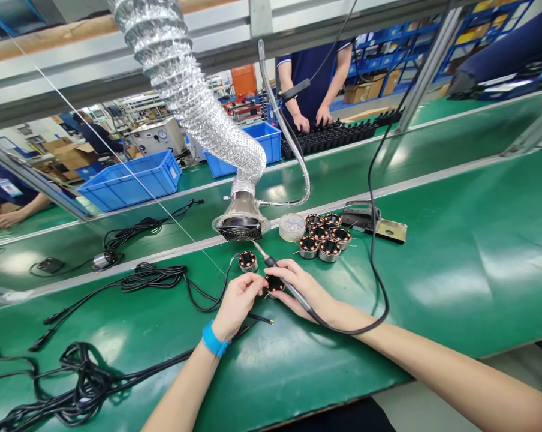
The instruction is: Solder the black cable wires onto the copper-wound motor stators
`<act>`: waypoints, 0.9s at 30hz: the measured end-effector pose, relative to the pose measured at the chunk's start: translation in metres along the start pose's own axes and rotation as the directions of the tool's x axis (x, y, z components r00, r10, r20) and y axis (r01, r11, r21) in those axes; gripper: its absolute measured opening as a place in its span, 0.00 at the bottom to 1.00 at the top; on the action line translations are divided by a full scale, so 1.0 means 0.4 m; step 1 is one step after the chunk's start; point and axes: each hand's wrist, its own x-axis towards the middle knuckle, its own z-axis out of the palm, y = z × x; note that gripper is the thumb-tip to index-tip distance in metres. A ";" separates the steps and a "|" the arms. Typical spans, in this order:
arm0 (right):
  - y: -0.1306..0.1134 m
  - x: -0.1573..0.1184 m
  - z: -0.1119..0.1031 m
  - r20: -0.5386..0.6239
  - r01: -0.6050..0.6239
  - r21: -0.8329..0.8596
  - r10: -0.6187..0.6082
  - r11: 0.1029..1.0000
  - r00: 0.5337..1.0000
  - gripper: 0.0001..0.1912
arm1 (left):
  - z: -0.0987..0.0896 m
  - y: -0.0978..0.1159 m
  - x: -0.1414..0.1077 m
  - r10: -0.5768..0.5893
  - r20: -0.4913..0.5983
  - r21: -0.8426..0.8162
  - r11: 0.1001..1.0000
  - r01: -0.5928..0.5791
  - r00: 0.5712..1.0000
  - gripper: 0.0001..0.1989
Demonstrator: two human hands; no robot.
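Observation:
My right hand [304,291] is closed around a soldering iron [293,289], its tip pointing up and left toward the fume hood. The fingers of that hand also steady a small motor stator [275,283] with a black core and copper windings. At the stator's left edge, my left hand [239,300] is closed in a pinch; whether a thin wire is in the fingertips is hidden. Just beyond the hands stands another stator [247,261], with a black cable [228,270] running to it. Several more stators [317,233] are grouped to the right, beside a round tub [292,227].
A fume hood [241,219] hangs low above the hands on a foil duct [208,114]. Coiled black cables [84,375] lie left on the green bench. A metal stand [388,229] is right. Across, a person's hands [313,120] touch black parts; blue bins [131,180] stand behind.

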 end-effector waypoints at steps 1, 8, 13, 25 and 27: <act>0.002 0.002 0.010 -0.007 -0.004 0.003 0.004 1.000 1.000 0.24 | -0.003 0.000 -0.001 -0.016 -0.020 -0.016 1.000 0.015 1.000 0.17; 0.018 -0.010 0.039 -0.076 -0.013 0.046 0.017 0.999 0.997 0.28 | -0.060 0.012 -0.023 -0.055 -0.015 0.194 0.979 0.057 0.998 0.18; 0.025 -0.015 0.044 -0.078 -0.046 0.083 0.053 0.995 0.996 0.26 | -0.055 0.015 -0.019 -0.100 -0.008 0.119 0.988 0.100 0.995 0.16; 0.018 -0.010 0.046 -0.065 -0.064 0.110 0.072 0.992 0.995 0.26 | -0.063 0.019 -0.020 -0.102 0.028 0.174 0.980 0.095 0.994 0.17; 0.015 -0.009 0.044 -0.065 -0.060 0.107 0.067 0.992 0.996 0.25 | -0.070 0.022 -0.025 -0.098 0.095 0.212 0.974 0.076 0.991 0.16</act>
